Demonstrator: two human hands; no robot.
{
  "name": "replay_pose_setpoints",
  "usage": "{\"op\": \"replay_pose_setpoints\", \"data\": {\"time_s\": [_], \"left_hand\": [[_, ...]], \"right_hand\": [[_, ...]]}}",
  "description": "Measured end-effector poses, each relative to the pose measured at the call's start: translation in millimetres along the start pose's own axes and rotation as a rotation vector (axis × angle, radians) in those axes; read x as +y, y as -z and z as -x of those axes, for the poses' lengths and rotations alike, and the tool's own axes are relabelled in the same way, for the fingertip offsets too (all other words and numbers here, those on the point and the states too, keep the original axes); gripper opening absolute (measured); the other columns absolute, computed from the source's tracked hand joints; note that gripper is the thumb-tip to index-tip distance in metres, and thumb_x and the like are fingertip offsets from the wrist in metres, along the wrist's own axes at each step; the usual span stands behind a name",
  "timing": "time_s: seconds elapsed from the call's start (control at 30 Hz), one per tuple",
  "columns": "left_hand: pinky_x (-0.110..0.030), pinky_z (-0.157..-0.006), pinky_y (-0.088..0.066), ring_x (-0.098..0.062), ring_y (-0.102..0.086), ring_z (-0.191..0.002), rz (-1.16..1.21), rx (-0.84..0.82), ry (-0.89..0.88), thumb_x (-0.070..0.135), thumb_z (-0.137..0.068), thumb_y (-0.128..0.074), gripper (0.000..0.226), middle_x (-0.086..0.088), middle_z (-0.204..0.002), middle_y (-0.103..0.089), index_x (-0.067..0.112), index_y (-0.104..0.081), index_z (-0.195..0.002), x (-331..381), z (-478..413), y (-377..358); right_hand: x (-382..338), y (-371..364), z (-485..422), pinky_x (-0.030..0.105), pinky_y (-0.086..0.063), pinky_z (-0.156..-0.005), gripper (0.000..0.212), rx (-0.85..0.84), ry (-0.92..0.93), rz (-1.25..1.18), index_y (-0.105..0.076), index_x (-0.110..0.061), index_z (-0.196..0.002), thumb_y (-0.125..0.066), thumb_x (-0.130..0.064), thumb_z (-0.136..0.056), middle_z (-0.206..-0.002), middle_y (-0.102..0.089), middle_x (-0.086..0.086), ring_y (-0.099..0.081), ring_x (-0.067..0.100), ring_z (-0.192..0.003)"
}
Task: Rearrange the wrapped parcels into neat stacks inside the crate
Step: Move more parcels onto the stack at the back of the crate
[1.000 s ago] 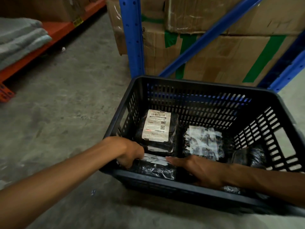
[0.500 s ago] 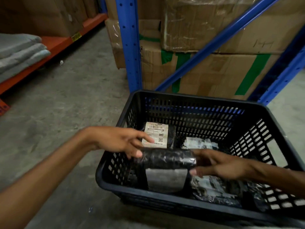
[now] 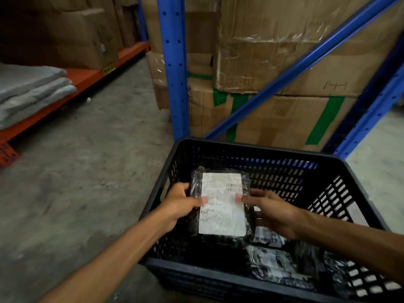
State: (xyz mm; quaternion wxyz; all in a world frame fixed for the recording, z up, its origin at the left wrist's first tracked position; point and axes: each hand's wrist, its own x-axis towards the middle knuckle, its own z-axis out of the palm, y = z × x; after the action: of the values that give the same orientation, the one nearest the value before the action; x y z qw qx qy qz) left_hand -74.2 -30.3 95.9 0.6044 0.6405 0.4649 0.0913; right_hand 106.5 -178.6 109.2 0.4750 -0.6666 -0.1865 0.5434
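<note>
A black slatted plastic crate (image 3: 251, 149) stands on the concrete floor. A black wrapped parcel (image 3: 220, 206) with a white shipping label facing up is held flat over the crate's left half. My left hand (image 3: 181, 204) grips its left edge with the thumb on the label. My right hand (image 3: 269, 211) grips its right edge the same way. More wrapped parcels (image 3: 275, 265) lie on the crate floor at the lower right, partly hidden under my right arm. Whatever lies under the held parcel is hidden.
A blue rack upright (image 3: 172, 66) and diagonal brace stand right behind the crate, with taped cardboard boxes (image 3: 273, 62) stacked behind them. An orange shelf beam (image 3: 87, 77) at left carries folded grey cloth (image 3: 28, 90) and more boxes. Bare concrete floor (image 3: 87, 171) lies to the crate's left.
Both hands have lifted the parcel from the crate's near side and turned it flat with its label up, further toward the crate's far left. The view has tilted upward.
</note>
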Motion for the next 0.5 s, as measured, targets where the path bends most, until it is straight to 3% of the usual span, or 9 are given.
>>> {"op": "replay_pose_setpoints", "data": {"time_s": [0.07,0.17,0.23,0.3,0.37,0.43,0.5], "left_hand": [[-0.032,-0.098,-0.053,-0.019,-0.067,-0.110,-0.024,0.039,0.027,0.010,-0.083,-0.077,0.049,-0.002,-0.120,-0.069,0.011,-0.059,-0.128,-7.1,-8.5,-0.9],[-0.042,-0.099,-0.055,-0.025,-0.066,-0.115,-0.033,0.067,0.015,0.009,-0.082,-0.076,0.067,-0.008,-0.132,-0.066,0.007,-0.049,-0.143,-7.7,-25.1,1.9],[-0.042,-0.098,-0.055,-0.025,-0.065,-0.117,-0.048,0.114,-0.011,0.013,-0.078,-0.075,0.075,-0.009,-0.135,-0.063,0.009,-0.045,-0.147,-4.4,-40.3,6.1],[-0.034,-0.093,-0.056,-0.024,-0.066,-0.112,-0.098,0.176,-0.027,0.007,-0.084,-0.068,0.060,-0.007,-0.129,-0.067,0.010,-0.051,-0.142,2.0,-50.1,5.7],[-0.031,-0.091,-0.054,-0.025,-0.065,-0.114,-0.254,0.237,-0.043,0.007,-0.090,-0.062,0.053,-0.006,-0.130,-0.065,0.012,-0.051,-0.141,11.4,-51.2,-0.4],[-0.033,-0.104,-0.048,-0.028,-0.055,-0.129,-0.493,0.247,-0.019,0.012,-0.096,-0.056,0.065,-0.012,-0.145,-0.053,0.011,-0.029,-0.155,16.3,-55.0,-8.9],[-0.033,-0.108,-0.042,-0.030,-0.048,-0.136,-0.623,0.270,0.006,0.012,-0.099,-0.051,0.069,-0.015,-0.152,-0.044,0.007,-0.017,-0.158,20.8,-59.4,-14.7]], "right_hand": [[7.0,-8.7,-3.5,0.033,-0.060,-0.068,0.037,0.023,-0.003,0.033,-0.064,-0.012,-0.121,-0.073,-0.008,-0.085,-0.104,-0.079,0.004,-0.077,0.020,-0.088],[9.6,-22.1,-14.3,0.031,-0.060,-0.061,0.034,0.035,0.005,0.011,-0.064,-0.010,-0.122,-0.067,-0.002,-0.089,-0.112,-0.076,0.008,-0.075,0.020,-0.090],[4.0,-29.4,-27.1,0.037,-0.062,-0.073,0.032,0.051,0.021,-0.031,-0.062,-0.010,-0.122,-0.064,-0.002,-0.091,-0.118,-0.073,0.010,-0.072,0.026,-0.101],[-1.3,-32.1,-43.8,0.043,-0.059,-0.089,0.032,0.043,0.013,-0.063,-0.058,-0.008,-0.124,-0.061,-0.001,-0.093,-0.124,-0.069,0.014,-0.069,0.031,-0.109],[-6.6,-35.7,-58.4,0.040,-0.054,-0.096,0.034,0.032,-0.022,0.050,-0.054,-0.006,-0.128,-0.059,-0.004,-0.095,-0.132,-0.064,0.015,-0.065,0.032,-0.116],[-5.3,-38.1,-70.7,0.034,-0.050,-0.099,0.040,0.056,-0.022,0.291,-0.052,-0.007,-0.135,-0.060,-0.015,-0.096,-0.139,-0.060,0.012,-0.060,0.029,-0.122],[-7.9,-38.7,-77.4,0.027,-0.048,-0.097,0.042,0.106,0.000,0.477,-0.054,-0.010,-0.135,-0.061,-0.023,-0.096,-0.139,-0.060,0.008,-0.059,0.026,-0.124]]}}
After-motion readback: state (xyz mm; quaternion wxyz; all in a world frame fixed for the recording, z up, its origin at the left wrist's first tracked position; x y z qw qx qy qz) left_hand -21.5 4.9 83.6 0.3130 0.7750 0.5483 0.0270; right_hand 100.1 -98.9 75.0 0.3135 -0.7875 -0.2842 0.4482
